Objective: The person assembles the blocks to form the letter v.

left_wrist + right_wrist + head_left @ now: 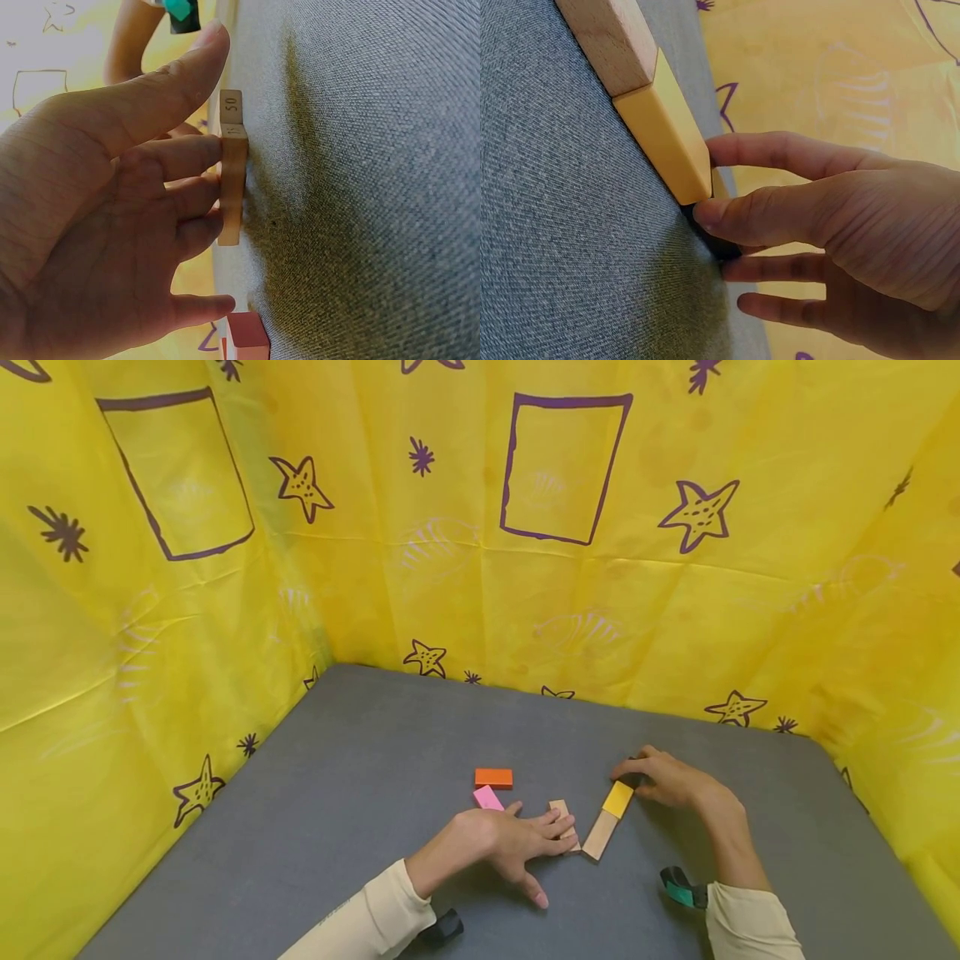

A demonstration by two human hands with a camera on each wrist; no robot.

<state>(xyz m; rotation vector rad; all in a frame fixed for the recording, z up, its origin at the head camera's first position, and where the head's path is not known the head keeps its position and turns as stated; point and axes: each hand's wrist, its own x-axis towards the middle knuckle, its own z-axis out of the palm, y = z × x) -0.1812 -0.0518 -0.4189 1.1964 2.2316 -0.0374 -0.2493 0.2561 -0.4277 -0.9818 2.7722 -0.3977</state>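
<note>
My left hand (513,843) has its fingers spread and nearly straight, their tips on a plain wooden block (558,807) lying on the table. Beside it, a second wooden block (600,836) meets a yellow block (618,798) end to end in a slanting row. At the far end of the yellow block, my right hand (671,781) pinches a black block (718,244), mostly hidden by thumb and fingers. Its index fingertip is right at the yellow block's edge. In the left wrist view, the wooden ends carry printed numbers, one reading 50.
A pink block (488,797) lies just behind the left wrist, partly covered by it, with an orange block (493,778) farther back. The grey table (390,735) is bordered by yellow cloth walls (465,585) printed with starfish.
</note>
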